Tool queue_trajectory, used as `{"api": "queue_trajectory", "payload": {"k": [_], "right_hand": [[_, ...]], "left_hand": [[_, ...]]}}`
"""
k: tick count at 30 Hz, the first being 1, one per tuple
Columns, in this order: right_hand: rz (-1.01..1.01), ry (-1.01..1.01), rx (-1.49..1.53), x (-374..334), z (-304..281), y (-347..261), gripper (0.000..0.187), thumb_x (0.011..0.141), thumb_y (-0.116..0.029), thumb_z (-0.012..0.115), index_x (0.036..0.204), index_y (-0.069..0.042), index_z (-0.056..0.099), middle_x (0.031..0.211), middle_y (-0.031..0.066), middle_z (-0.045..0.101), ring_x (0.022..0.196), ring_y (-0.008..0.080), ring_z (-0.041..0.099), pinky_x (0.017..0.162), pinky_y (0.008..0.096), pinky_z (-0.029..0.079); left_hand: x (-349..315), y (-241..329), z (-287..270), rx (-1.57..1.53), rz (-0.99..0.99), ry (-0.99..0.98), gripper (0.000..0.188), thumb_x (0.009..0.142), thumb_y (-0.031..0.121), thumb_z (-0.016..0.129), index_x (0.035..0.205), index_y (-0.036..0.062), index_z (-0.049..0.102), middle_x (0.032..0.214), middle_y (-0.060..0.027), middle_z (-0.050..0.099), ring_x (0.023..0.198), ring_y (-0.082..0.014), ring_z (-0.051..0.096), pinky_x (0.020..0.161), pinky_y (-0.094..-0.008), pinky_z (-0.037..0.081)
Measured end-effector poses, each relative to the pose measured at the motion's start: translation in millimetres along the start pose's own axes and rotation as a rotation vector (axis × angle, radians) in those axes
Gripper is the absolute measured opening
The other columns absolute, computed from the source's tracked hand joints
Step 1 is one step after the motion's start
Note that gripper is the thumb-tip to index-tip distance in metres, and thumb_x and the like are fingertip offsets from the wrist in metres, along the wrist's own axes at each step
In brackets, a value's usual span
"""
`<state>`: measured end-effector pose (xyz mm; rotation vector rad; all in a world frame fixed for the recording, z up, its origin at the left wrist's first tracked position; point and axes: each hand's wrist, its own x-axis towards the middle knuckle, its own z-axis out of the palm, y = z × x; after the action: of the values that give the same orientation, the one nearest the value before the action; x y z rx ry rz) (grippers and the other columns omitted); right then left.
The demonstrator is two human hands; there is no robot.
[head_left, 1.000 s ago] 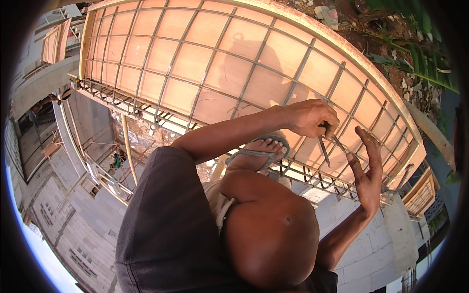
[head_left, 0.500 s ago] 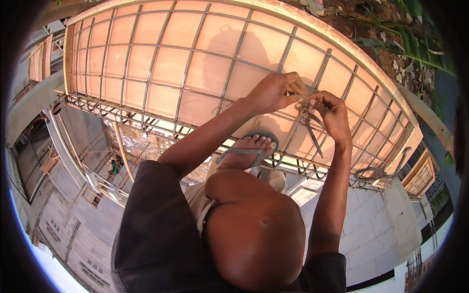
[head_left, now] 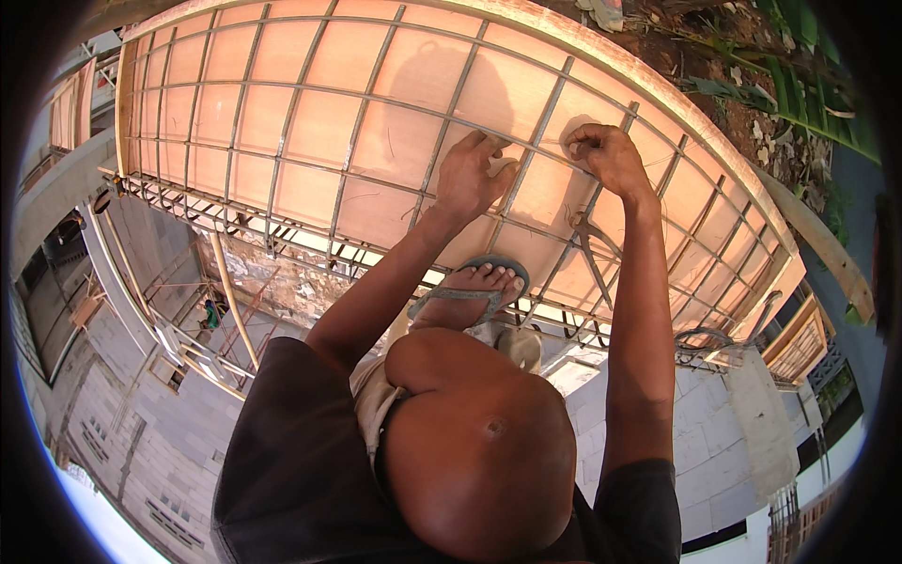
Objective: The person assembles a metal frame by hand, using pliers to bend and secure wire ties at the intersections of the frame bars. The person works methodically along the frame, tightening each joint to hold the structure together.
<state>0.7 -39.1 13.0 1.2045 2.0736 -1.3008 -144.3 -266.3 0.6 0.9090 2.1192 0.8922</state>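
Observation:
My left hand (head_left: pixel 474 177) hovers over the steel reinforcing mesh, its fingers loosely curled and the thumb apart from them; I see nothing in it. Farther right, my right hand (head_left: pixel 611 160) is above the mesh with thumb and fingertips pinched together. Anything between those fingertips is too small to make out. Below the right hand, a pair of pincers (head_left: pixel 592 254) rests on the mesh with its handles pointing toward me. The mesh of crossed rebar (head_left: pixel 376 97) lies over a plywood formwork panel (head_left: pixel 324 117).
My sandalled foot (head_left: pixel 479 287) is at the near edge of the formwork. A wooden rim board (head_left: pixel 648 89) bounds the far side. Wire coils (head_left: pixel 705 336) lie at the right end. Lower down are grey block walls (head_left: pixel 714 404); green leaves (head_left: pixel 808 94) stand at the far right.
My hands were together over the pincers; they have moved apart, the left one to the left and the right one farther up. The pincers now show uncovered on the mesh.

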Motion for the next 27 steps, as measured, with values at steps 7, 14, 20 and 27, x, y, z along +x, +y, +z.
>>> {"api": "queue_trajectory", "payload": {"k": [7,14,20,27], "right_hand": [[-0.103,-0.039,-0.006,5.7,18.3,-10.5,0.029,0.088,-0.014,0.068,0.11,-0.013,0.087,0.119,0.014,0.079,0.113,0.0313,0.074,0.099,0.0414,0.058],[0.027,-0.003,-0.164,1.8,15.7,-45.0,0.028,0.086,-0.019,0.076,0.111,-0.01,0.087,0.106,0.0155,0.083,0.1,0.0312,0.079,0.093,0.0404,0.06],[-0.01,0.09,-0.221,2.2,24.0,-46.3,0.027,0.084,-0.018,0.07,0.1,-0.005,0.087,0.096,0.0254,0.08,0.096,0.0418,0.078,0.091,0.0479,0.061],[0.039,-0.036,0.015,-18.9,27.4,-56.1,0.033,0.084,-0.012,0.063,0.106,0.0,0.084,0.094,0.0269,0.079,0.094,0.044,0.078,0.09,0.0475,0.06]], "left_hand": [[-2.3,-7.7,30.7,0.061,0.057,0.194,0.029,0.086,0.019,0.084,0.111,0.0044,0.079,0.104,-0.0137,0.071,0.102,-0.0346,0.068,0.09,-0.0476,0.056],[-6.0,-4.0,32.7,0.133,0.045,0.177,0.02,0.093,0.013,0.076,0.105,-0.0013,0.07,0.104,-0.0176,0.07,0.102,-0.0372,0.067,0.087,-0.0499,0.052],[-1.6,8.8,17.8,-0.124,0.085,0.125,0.011,0.091,0.009,0.078,0.098,0.0025,0.072,0.098,-0.0143,0.076,0.09,-0.0351,0.075,0.082,-0.0458,0.059],[12.8,6.3,20.1,-0.163,0.334,0.148,0.011,0.085,0.007,0.082,0.09,0.0035,0.074,0.091,-0.0118,0.076,0.082,-0.03,0.076,0.073,-0.0412,0.062]]}}
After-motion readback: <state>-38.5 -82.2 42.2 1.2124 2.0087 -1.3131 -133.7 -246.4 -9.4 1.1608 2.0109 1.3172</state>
